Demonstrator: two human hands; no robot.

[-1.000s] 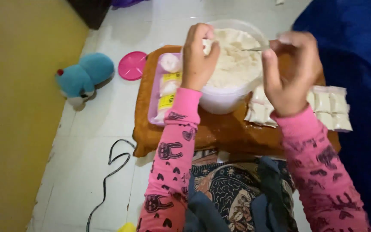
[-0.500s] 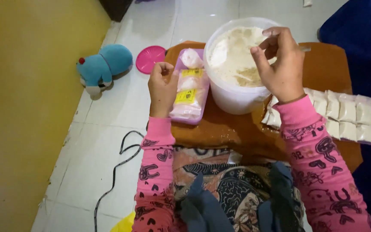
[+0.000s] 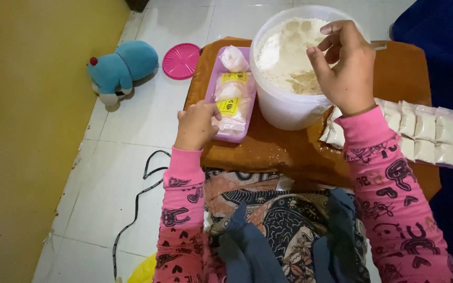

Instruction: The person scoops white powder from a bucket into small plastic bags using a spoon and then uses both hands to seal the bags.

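Your left hand (image 3: 197,124) has dropped to the purple tray (image 3: 212,86) at frame centre, fingers curled on a tied bag (image 3: 230,107). Your right hand (image 3: 344,65) stays over the powder tub (image 3: 281,105), pinching something I can't make out.

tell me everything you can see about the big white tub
The big white tub is a round, translucent plastic container, upright and lidless on the low brown table. It holds pale, floury powder, darker near the front. The right hand reaches over its rim; the purple tray sits right beside it.
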